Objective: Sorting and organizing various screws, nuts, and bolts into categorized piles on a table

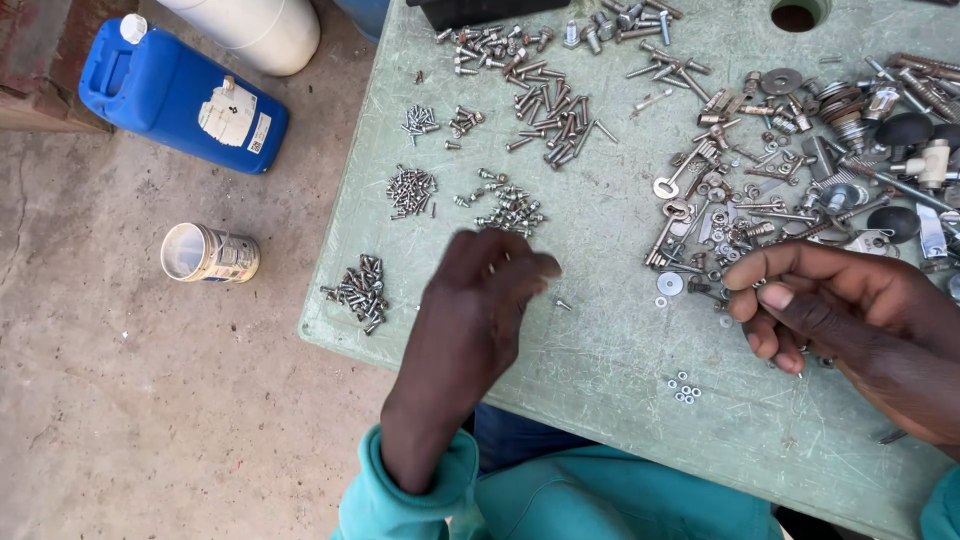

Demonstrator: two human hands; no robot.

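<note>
Two bare hands hover over a pale green counter (pixel 600 370) strewn with sorted hardware.

On the concrete floor at far left lie a blue jerrycan (pixel 180 95) and a tipped tin can (pixel 208 254). Small heaps of screws (pixel 358 290) sit near the counter's left edge, with another heap (pixel 512 208) just beyond the left hand (pixel 490 290), whose fingers are bunched downward; whether they pinch anything cannot be told. One loose screw (pixel 563 303) lies just beside it. The right hand (pixel 830 300) is loosely curled, nothing visibly held, beside a jumble of keys, washers and bolts (pixel 760 190).
</note>
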